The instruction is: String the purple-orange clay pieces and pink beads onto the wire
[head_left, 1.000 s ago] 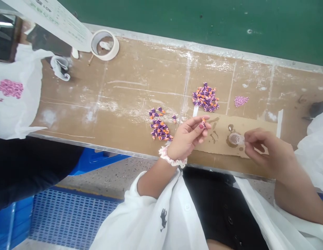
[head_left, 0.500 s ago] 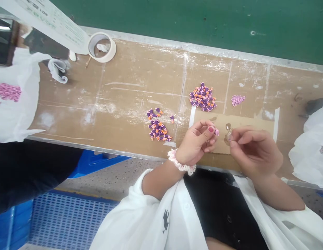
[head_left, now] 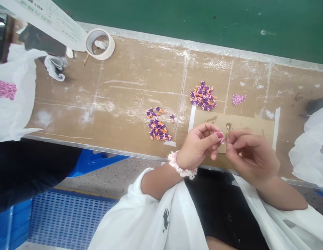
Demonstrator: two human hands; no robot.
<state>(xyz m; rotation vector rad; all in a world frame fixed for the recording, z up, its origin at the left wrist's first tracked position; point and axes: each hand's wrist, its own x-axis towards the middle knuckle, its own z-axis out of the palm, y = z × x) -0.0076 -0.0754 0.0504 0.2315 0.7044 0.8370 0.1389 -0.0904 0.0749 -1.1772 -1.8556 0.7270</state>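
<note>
Head camera shows the left hand [head_left: 199,146] pinching a pink figurine [head_left: 223,141], the right hand [head_left: 255,156] just beside it at three o'clock, pinched closed, contents too small to tell, and on the desk [head_left: 130,69] a figurine pile [head_left: 203,96] at eleven o'clock, looser figurines [head_left: 158,130] at nine, tiny pink pieces [head_left: 239,99] at one.

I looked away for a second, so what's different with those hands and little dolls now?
The right hand moved left, hiding the small clear dish, and the left hand moved right, still holding a small doll. Their fingers now nearly meet. The purple doll piles, the bead pile and the tape roll stayed put.
</note>
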